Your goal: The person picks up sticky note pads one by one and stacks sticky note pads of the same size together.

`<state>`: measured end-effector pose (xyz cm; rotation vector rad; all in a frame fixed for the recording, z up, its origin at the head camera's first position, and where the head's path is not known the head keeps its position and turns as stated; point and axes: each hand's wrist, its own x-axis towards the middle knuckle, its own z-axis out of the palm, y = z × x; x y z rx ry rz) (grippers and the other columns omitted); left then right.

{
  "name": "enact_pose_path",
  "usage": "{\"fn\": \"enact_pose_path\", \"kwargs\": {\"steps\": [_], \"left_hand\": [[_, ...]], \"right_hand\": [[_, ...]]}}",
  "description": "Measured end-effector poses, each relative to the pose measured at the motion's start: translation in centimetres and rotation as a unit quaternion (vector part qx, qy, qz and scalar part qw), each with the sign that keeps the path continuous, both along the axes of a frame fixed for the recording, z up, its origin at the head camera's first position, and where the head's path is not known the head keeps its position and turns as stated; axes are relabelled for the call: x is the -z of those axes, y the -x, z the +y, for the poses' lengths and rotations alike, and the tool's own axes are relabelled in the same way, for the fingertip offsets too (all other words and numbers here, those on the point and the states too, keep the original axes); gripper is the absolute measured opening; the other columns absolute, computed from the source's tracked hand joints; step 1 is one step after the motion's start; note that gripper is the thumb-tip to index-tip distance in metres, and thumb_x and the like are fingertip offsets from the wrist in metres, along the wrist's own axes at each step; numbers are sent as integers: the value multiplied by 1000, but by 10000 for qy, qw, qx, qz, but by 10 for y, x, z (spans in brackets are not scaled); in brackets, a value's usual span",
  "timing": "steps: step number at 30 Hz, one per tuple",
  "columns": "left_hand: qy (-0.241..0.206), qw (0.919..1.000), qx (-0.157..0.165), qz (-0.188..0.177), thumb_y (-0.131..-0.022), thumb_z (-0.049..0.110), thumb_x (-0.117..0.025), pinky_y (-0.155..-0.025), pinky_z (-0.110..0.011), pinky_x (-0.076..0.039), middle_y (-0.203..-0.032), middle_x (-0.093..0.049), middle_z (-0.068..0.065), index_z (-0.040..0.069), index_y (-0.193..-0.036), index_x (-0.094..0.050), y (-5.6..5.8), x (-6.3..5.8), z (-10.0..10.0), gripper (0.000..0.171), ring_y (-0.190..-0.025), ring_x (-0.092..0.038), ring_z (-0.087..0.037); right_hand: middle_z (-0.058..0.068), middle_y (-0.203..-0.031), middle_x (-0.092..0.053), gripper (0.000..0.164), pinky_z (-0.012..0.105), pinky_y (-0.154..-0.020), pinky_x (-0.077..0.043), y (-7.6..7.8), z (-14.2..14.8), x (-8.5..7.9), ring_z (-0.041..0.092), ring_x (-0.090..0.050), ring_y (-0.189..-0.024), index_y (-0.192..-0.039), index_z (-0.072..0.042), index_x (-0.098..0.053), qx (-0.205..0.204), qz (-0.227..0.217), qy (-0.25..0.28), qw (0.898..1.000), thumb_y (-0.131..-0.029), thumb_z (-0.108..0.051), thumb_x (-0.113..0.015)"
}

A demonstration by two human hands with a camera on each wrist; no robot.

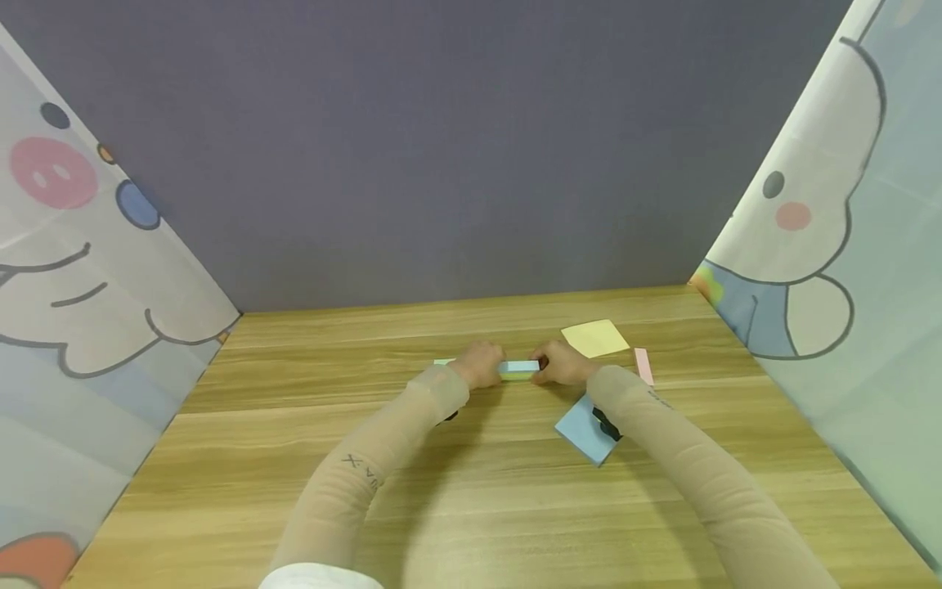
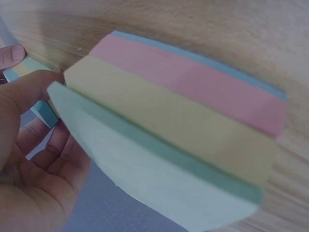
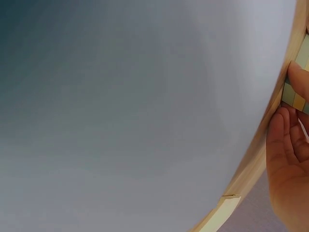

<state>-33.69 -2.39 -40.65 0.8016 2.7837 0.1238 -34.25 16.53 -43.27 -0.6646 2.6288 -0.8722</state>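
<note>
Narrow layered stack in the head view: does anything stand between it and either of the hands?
Nothing visible does: the left hand and right hand grip the narrow layered stack from either side. The blue pad and yellow paper lie rightward, not between.

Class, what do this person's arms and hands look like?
The left sleeve and right sleeve are beige, wrinkled, with dark markings. White fabric meets the left one. Left hand and right hand are ungloved; black pieces show by both wrists.

A wooden table [image 1: 508, 507] meets a grey wall [image 1: 471, 164] between cartoon-printed side panels [image 1: 876, 270].
</note>
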Motion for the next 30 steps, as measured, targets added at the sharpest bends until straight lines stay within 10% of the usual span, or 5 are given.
{"fn": "enact_pose_path", "kwargs": {"steps": [30], "left_hand": [[-23,9986,-518,-69,-76,12,-72,-69,-23,-47,-96,-66,-3,7,-98,-68,-3,1,3,23,-76,-52,-12]], "right_hand": [[3,-83,-62,20,25,-68,-45,-6,-3,-10,13,-52,-75,-95,-2,-66,-363,53,-333,9988,-78,-11,-71]]}}
